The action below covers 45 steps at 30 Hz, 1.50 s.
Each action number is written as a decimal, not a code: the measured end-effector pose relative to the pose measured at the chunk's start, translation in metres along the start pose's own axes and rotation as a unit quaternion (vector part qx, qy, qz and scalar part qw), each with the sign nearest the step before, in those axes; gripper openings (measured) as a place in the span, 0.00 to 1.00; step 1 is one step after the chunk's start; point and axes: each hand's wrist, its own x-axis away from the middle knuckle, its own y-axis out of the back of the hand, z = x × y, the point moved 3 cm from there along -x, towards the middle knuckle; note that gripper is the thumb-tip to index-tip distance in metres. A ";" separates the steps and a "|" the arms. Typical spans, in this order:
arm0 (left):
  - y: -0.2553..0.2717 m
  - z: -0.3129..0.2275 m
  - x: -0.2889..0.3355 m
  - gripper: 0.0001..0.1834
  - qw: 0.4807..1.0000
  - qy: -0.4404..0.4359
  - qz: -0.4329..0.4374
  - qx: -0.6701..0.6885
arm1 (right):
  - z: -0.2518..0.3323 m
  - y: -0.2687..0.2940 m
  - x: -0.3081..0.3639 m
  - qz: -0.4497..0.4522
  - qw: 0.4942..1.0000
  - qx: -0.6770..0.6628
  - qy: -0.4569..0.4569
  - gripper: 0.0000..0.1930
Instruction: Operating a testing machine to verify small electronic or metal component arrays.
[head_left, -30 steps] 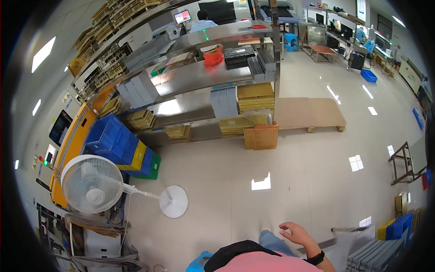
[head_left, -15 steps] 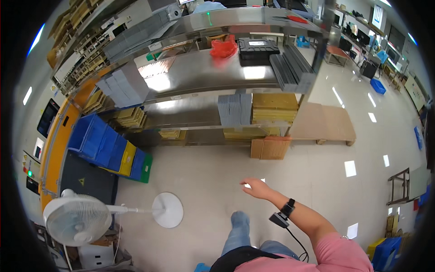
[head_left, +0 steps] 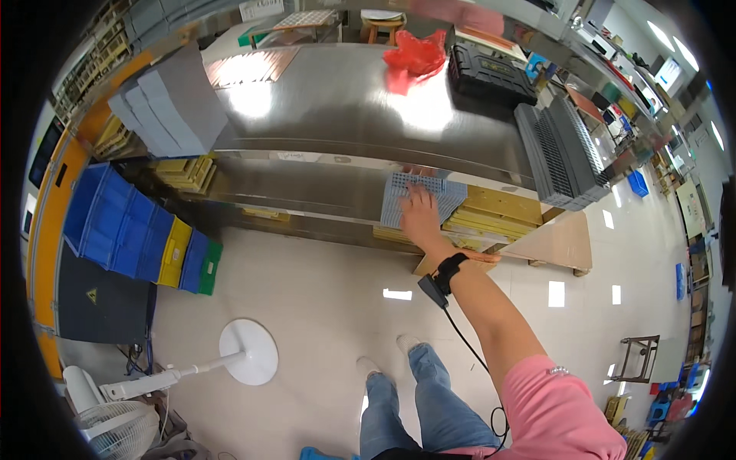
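My right hand (head_left: 420, 218) reaches forward to the lower metal shelf. Its fingers lie stretched out on a stack of grey-blue perforated trays (head_left: 392, 205), touching the top and front of it. Whether the fingertips grip a tray is hard to see, since the hand covers part of the stack. A black band with a small cabled device (head_left: 437, 288) sits on my right wrist. Just right of the trays, stacked yellow boards (head_left: 498, 208) stand on the same shelf. My left hand is out of view.
Above, the steel tabletop (head_left: 322, 100) bears a red plastic bag (head_left: 414, 57), a black case (head_left: 491, 74), grey slotted racks (head_left: 563, 153) and grey blocks (head_left: 172, 103). Blue bins (head_left: 115, 222) stand left, by a white fan (head_left: 119, 425). A wooden pallet (head_left: 556, 241) lies right.
I have stepped closer to the shelves. My right hand has gone from hanging over the floor to resting on the grey-blue tray stack.
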 end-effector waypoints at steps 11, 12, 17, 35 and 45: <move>-0.058 0.025 0.060 0.18 0.995 0.011 -0.021 0.101 | 0.005 0.024 -0.007 -0.028 0.996 0.020 0.080 0.13; -0.059 0.030 0.059 0.18 0.993 0.004 -0.025 0.119 | 0.007 0.043 -0.008 -0.037 0.996 0.001 0.079 0.15; -0.008 0.077 -0.008 0.25 0.938 -0.145 -0.189 -0.252 | 0.033 0.112 0.015 0.007 0.972 -0.236 -0.016 0.16; -0.004 -0.384 -0.028 0.27 0.846 -0.286 -0.011 0.450 | 0.118 0.237 0.074 0.115 0.827 -0.526 0.163 0.25; 0.022 -0.431 -0.105 0.19 0.914 -0.190 0.117 0.340 | 0.120 0.226 0.106 0.110 0.895 -0.405 0.147 0.24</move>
